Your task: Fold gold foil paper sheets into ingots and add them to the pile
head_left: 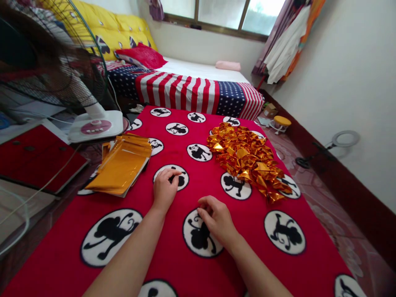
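Note:
Both hands rest over the red cloth point(198, 181) with black monkey figures in white circles. Loosely curled, my left hand point(165, 187) has a gap between thumb and fingers, with nothing visible in it. Nearer to me and to the right, my right hand point(218, 216) is also half curled, thumb and fingertips apart, holding nothing that I can see. A stack of shiny gold-orange foil paper sheets point(123, 165) lies left of my left hand. Beyond my right hand spreads a heap of folded gold foil pieces point(244, 154).
A fan with a white base point(95, 126) stands at the left, by a red panel point(37, 156). Behind the cloth is a bed point(185, 88) with a striped and starred cover. On the floor at right are a yellow stool point(282, 121) and a ring-shaped stand point(345, 139).

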Demonstrator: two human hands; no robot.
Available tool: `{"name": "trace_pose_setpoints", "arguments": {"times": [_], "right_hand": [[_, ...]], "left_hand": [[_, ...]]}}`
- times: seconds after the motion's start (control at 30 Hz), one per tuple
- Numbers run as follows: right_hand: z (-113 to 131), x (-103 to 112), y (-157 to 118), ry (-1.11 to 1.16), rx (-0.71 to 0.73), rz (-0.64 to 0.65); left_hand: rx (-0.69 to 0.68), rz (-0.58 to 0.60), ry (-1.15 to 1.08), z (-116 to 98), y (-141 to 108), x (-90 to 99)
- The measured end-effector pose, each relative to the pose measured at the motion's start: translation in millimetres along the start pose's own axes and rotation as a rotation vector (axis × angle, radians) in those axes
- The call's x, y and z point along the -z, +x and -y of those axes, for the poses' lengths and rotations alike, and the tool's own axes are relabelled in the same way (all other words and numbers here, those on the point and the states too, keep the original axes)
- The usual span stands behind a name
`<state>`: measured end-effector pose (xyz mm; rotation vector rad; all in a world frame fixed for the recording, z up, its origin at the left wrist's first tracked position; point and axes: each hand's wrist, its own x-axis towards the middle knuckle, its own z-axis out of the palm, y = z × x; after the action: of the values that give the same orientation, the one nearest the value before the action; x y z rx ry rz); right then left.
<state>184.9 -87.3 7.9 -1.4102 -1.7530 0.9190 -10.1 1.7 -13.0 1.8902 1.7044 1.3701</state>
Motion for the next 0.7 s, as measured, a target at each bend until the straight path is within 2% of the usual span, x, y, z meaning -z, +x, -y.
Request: {"name": "trace_pose_setpoints", "arguments": {"times": [0.07, 0.13, 0.23, 0.3, 0.33, 0.43, 0.57, 0.7], "right_hand": [[-3, 1, 0, 0.05, -0.019, -0.065], [-5, 9, -5, 0.072, -0.01, -0.185], [-4, 29, -19, -0.032, 0.057, -0.546], [-5, 41, -31, -0.169, 0.037, -0.808], [-7, 46, -37, -0.21, 0.01, -0.892], [-21, 56, -51, -0.259, -0.131, -0.937], [-48, 65, -59, -0.288, -0.298, -0.833], [-62, 75, -55, -0.189, -0.417, -0.822]], "left_hand": [[0.007, 0.004, 0.006, 0, 0, 0.1], [0.018, 0.009, 0.013, 0, 0, 0.3], [0.022, 0.013, 0.017, -1, 0, 0.4], [0.022, 0.015, 0.018, -2, 0, 0.5], [0.022, 0.016, 0.02, -2, 0, 0.6], [0.022, 0.022, 0.024, -2, 0, 0.6], [0.021, 0.028, 0.023, -2, 0, 0.2], [0.025, 0.029, 0.02, -1, 0, 0.1]]}}
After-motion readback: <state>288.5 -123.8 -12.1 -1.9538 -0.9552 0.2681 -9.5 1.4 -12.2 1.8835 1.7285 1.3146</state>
